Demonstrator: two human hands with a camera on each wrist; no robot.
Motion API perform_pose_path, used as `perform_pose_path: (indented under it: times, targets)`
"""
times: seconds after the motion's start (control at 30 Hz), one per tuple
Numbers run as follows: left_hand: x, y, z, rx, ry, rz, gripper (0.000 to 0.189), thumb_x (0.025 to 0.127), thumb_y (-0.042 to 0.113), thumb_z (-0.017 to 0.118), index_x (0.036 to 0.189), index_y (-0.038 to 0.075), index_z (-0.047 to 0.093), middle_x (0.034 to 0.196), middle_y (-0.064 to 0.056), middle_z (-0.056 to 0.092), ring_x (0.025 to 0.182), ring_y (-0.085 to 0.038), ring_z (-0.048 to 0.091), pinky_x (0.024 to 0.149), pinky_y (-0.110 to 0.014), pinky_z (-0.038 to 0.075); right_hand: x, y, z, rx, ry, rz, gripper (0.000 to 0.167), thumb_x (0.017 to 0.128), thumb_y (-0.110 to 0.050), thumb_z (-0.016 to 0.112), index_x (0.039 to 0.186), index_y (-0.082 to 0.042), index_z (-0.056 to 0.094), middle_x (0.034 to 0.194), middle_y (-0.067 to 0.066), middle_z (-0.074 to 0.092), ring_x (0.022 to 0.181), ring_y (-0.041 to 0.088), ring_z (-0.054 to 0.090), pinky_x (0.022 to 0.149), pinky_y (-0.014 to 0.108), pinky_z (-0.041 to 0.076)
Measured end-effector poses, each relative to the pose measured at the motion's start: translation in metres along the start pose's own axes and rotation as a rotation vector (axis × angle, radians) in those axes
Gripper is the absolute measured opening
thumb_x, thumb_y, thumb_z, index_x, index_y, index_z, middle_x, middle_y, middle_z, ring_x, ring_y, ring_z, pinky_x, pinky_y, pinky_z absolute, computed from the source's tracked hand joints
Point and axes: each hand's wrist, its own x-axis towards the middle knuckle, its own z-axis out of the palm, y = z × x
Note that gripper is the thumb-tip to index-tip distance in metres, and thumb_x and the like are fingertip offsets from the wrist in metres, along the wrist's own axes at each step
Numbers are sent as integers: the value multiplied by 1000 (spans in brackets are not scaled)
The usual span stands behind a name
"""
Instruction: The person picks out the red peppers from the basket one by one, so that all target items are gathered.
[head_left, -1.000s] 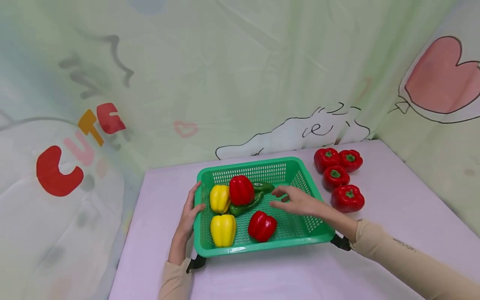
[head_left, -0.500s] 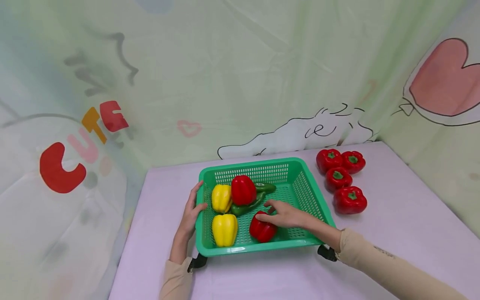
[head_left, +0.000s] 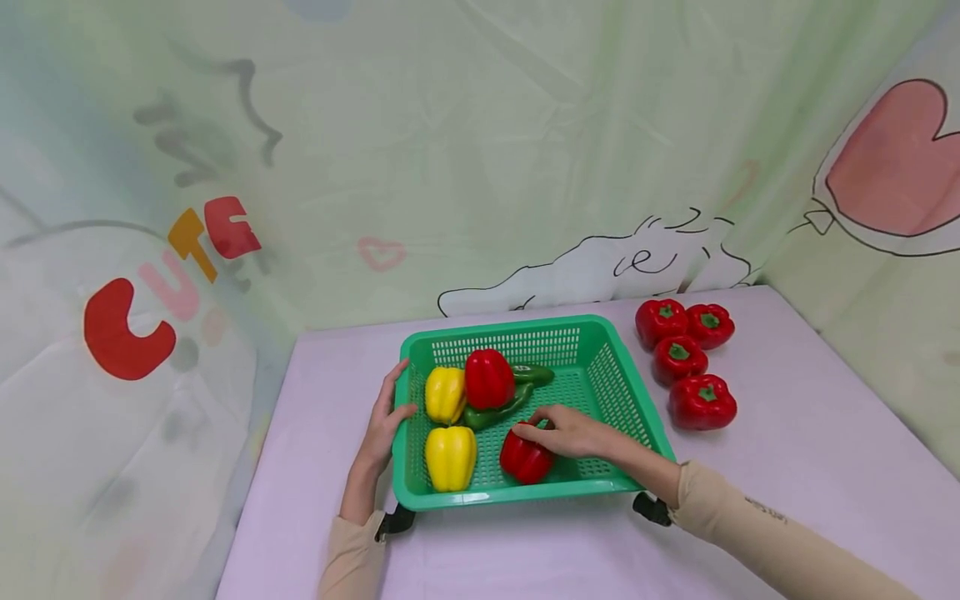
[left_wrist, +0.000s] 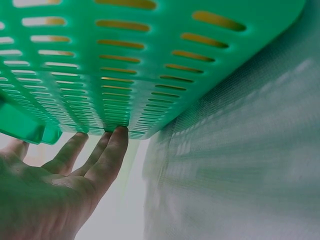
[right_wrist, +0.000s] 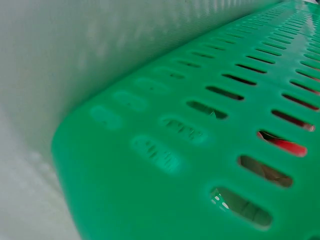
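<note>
A green plastic basket (head_left: 517, 498) sits in front of me with several peppers inside. My left hand (head_left: 381, 429) holds its left side, thumb over the rim. In the left wrist view the fingertips (left_wrist: 119, 134) of that hand rest against the slotted outer wall. My right hand (head_left: 576, 433) reaches over the near rim and grips a red bell pepper (head_left: 523, 462) from above at the front of the basket. The basket wall (right_wrist: 140, 200) blocks most of the right wrist view, with a bit of red pepper (right_wrist: 285, 145) visible through a slot.
At the basket's left are two yellow bell peppers (head_left: 451, 458), with another red bell pepper (head_left: 489, 379) and green chili peppers (head_left: 498, 408) behind. Several red bell peppers (head_left: 702, 402) stand on the lilac tablecloth (head_left: 810, 433) to the right. A printed curtain (head_left: 525, 167) hangs behind.
The right hand has moved down and nearer from the basket's middle right and taken hold of the front red bell pepper. The left hand stays on the basket's left side.
</note>
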Motion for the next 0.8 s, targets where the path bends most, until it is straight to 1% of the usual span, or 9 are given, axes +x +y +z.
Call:
perform_pose_path:
  times: [0.13,0.27,0.4,0.7,0.8]
  targets:
    - [1,1,-1,3,-3,0,71,92,6,49,156,19,24,161,-12,21,138,-38,33,104,-55,36,1,0,1,12,-10,-20,49,93,-42,60,115,2,64,93,5,67,85,20,60,69,33,54]
    - [1,1,-2,6,-5,2,70,92,6,49,156,20,24,160,-12,21,137,-39,34,103,-55,37,2,0,1,34,-20,-37,49,92,-38,63,117,3,62,96,7,68,86,20,60,69,34,55]
    - [1,-2,-2,8,-4,1,70,93,6,49,156,20,24,160,-11,21,137,-38,33,104,-54,37,4,0,1,44,-22,-34,49,90,-37,65,119,2,61,97,7,68,86,20,61,70,34,55]
    - [0,-4,-2,0,-1,11,70,92,4,49,156,19,24,160,-12,22,137,-38,34,104,-54,36,2,2,-2,20,-29,-22,58,86,-40,71,123,2,60,102,7,68,93,22,61,74,37,55]
    - [2,-4,-1,3,-3,16,70,92,3,48,156,19,24,160,-12,22,137,-38,34,105,-54,36,3,2,-5,18,-38,-36,59,85,-40,71,125,2,58,103,7,67,94,22,60,74,36,54]
